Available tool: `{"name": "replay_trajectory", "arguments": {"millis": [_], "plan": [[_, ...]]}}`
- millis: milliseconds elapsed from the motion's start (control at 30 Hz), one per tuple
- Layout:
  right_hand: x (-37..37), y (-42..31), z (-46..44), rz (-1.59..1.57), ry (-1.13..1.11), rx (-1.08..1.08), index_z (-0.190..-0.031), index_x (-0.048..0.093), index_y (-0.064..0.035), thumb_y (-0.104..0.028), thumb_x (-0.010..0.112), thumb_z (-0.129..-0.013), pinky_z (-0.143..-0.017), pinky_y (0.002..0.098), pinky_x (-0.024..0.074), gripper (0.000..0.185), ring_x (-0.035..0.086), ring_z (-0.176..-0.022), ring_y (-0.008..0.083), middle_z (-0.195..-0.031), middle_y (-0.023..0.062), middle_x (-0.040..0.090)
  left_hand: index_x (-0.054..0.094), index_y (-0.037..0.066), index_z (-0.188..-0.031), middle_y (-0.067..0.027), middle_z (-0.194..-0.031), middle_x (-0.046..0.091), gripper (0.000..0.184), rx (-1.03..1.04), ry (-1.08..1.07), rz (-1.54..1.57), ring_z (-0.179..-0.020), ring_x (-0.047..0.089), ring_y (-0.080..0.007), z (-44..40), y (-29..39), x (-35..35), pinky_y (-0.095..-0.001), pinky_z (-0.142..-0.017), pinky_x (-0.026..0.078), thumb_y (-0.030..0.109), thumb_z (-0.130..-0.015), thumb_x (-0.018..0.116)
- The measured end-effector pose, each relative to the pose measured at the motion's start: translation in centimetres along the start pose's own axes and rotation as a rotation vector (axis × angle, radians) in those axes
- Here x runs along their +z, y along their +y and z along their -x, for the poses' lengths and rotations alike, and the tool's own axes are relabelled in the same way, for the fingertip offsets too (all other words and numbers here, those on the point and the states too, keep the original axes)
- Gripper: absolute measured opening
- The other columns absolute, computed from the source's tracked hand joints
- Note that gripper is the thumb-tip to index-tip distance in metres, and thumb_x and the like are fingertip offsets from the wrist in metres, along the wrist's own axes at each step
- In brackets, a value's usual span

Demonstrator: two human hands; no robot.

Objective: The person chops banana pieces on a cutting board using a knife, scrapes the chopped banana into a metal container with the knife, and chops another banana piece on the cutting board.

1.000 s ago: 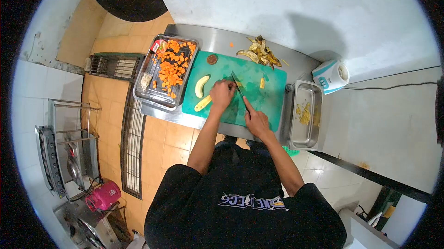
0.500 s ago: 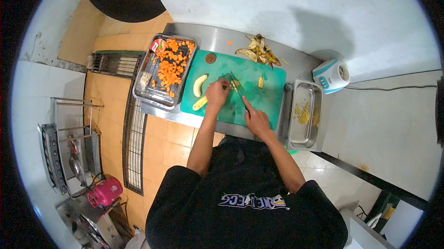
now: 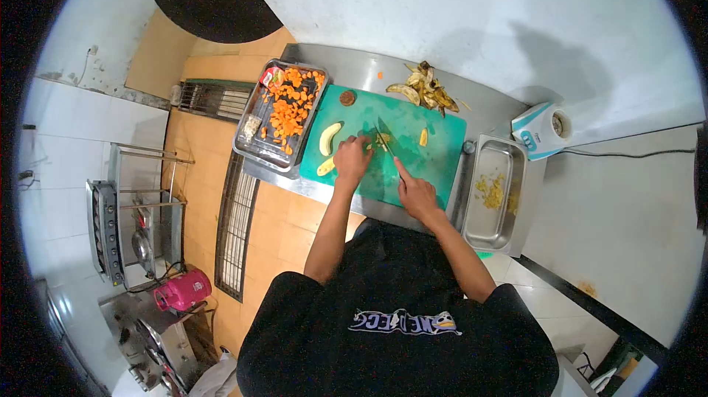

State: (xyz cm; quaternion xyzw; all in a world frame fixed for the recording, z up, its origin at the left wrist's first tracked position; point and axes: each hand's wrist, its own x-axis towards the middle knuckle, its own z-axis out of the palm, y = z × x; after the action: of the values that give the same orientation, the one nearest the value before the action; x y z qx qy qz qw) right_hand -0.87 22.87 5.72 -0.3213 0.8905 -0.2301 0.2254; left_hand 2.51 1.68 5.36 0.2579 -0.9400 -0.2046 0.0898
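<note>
My right hand (image 3: pixel 418 196) is closed round the handle of a knife (image 3: pixel 389 148), its blade over the green cutting board (image 3: pixel 424 176). Beside the blade lies cut yellow banana (image 3: pixel 381 139). The curled fingers of my left hand (image 3: pixel 352 161) are at that banana, steadying it, though their tips are partly hidden. A peeled banana (image 3: pixel 331 139) rests on the board left of this hand, and another banana piece (image 3: pixel 325 167) sticks out near the wrist. Further right on the board is one more banana piece (image 3: pixel 423 137). A round brown item (image 3: pixel 347 98) sits near the far left corner.
On the left stands a metal tray (image 3: pixel 262 159) with orange carrot pieces (image 3: pixel 289 113) and small packets. Banana peels (image 3: pixel 428 89) lie behind the board. To the right are a steel pan (image 3: pixel 495 229) with chopped yellow pieces and a white-blue roll (image 3: pixel 542 130) by the wall.
The whole view has shifted, so the counter appears slightly further right and lower. Both hands stay at the cut banana, and the knife has moved only slightly.
</note>
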Motion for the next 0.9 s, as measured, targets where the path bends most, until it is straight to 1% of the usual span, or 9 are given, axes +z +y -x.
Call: {"name": "replay_trajectory", "arguments": {"millis": [67, 100, 167, 400, 467, 600, 700, 767, 900], "plan": [[0.3, 0.6, 0.3, 0.021, 0.004, -0.037, -0.163, 0.026, -0.03, -0.023, 0.055, -0.099, -0.071, 0.0604, 0.0552, 0.071, 0.069, -0.068, 0.0444, -0.079, 0.0233, 0.071, 0.075, 0.01, -0.105, -0.0153, -0.096, 0.071, 0.025, -0.072, -0.091, 0.083, -0.087, 0.07, -0.0381, 0.2, 0.2, 0.2, -0.0482, -0.076, 0.057, 0.016, -0.081, 0.079], [0.3, 0.6, 0.3, 0.013, 0.002, -0.038, -0.163, 0.026, -0.03, -0.023, 0.055, -0.099, -0.071, 0.0604, 0.0552, 0.071, 0.069, -0.068, 0.0444, -0.079, 0.0233, 0.071, 0.075, 0.01, -0.105, -0.0153, -0.096, 0.071, 0.025, -0.073, -0.093, 0.076, -0.087, 0.07, -0.0381, 0.2, -0.1, 0.9, -0.0482, -0.076, 0.057, 0.016, -0.081, 0.079], [0.2, 0.6, 0.5, 0.066, 0.036, -0.067, -0.163, 0.026, -0.0305, -0.023, 0.055, -0.099, -0.069, 0.0601, 0.0557, 0.071, 0.069, -0.069, 0.044, -0.079, 0.023, 0.071, 0.075, 0.006, -0.103, -0.0177, -0.095, 0.072, 0.022, -0.013, 0.0, 0.168, -0.087, 0.07, -0.0391, 0.3, -1.1, 2.5, -0.0488, -0.075, 0.056, 0.012, -0.081, 0.078], [-0.6, 1.1, -0.1, 0.076, 0.019, -0.078, -0.163, 0.025, -0.0301, -0.024, 0.056, -0.099, -0.068, 0.0592, 0.0564, 0.072, 0.07, -0.07, 0.0441, -0.079, 0.0223, 0.072, 0.076, 0.003, -0.098, -0.0212, -0.095, 0.072, 0.018, 0.004, 0.083, 0.246, -0.084, 0.069, -0.0413, -1.2, -0.7, 3.9, -0.0497, -0.076, 0.055, 0.005, -0.08, 0.075], [-0.6, 1.1, 0.1, 0.124, -0.074, -0.046, -0.163, 0.026, -0.0305, -0.024, 0.055, -0.099, -0.068, 0.0592, 0.0562, 0.071, 0.07, -0.069, 0.0433, -0.08, 0.0219, 0.072, 0.076, 0.003, -0.1, -0.0221, -0.097, 0.072, 0.02, 0.023, 0.047, 0.31, -0.085, 0.07, -0.0402, -2.0, -1.0, 4.2, -0.0489, -0.077, 0.056, 0.006, -0.081, 0.075], [0.6, 1.1, 0.1, 0.041, 0.066, -0.095, -0.163, 0.026, -0.0304, -0.024, 0.054, -0.099, -0.067, 0.0599, 0.0553, 0.07, 0.07, -0.067, 0.0426, -0.079, 0.0212, 0.071, 0.076, 0.005, -0.101, -0.0202, -0.098, 0.073, 0.021, 0.072, -0.044, 0.396, -0.087, 0.071, -0.0379, -3.6, -2.2, 3.3, -0.047, -0.077, 0.056, 0.009, -0.081, 0.076], [1.1, 0.1, 1.2, 0.09, 0.017, -0.003, -0.163, 0.026, -0.0303, -0.023, 0.054, -0.1, -0.065, 0.06, 0.0546, 0.069, 0.068, -0.065, 0.0427, -0.076, 0.0207, 0.07, 0.076, 0.008, -0.099, -0.0167, -0.1, 0.074, 0.02, 0.078, -0.148, 0.329, -0.088, 0.072, -0.0359, -3.2, -1.6, 2.0, -0.045, -0.076, 0.057, 0.016, -0.082, 0.077], [1.2, -0.8, 1.0, 0.096, 0.007, 0.043, -0.163, 0.026, -0.0296, -0.021, 0.054, -0.099, -0.064, 0.0596, 0.0546, 0.07, 0.068, -0.065, 0.0431, -0.074, 0.0203, 0.069, 0.076, 0.011, -0.097, -0.0102, -0.095, 0.073, 0.018, 0.067, -0.179, 0.267, -0.088, 0.071, -0.0333, -3.6, -1.6, 2.0, -0.0445, -0.076, 0.056, 0.019, -0.08, 0.078], [2.0, -2.3, 0.3, 0.079, 0.045, 0.077, -0.163, 0.024, -0.0289, -0.021, 0.055, -0.099, -0.064, 0.0589, 0.0551, 0.072, 0.069, -0.067, 0.0433, -0.075, 0.0214, 0.069, 0.076, 0.012, -0.095, -0.0092, -0.093, 0.073, 0.017, 0.145, -0.145, 0.223, -0.088, 0.07, -0.0327, -3.6, -2.0, 2.3, -0.0448, -0.076, 0.057, 0.02, -0.081, 0.078]]}}
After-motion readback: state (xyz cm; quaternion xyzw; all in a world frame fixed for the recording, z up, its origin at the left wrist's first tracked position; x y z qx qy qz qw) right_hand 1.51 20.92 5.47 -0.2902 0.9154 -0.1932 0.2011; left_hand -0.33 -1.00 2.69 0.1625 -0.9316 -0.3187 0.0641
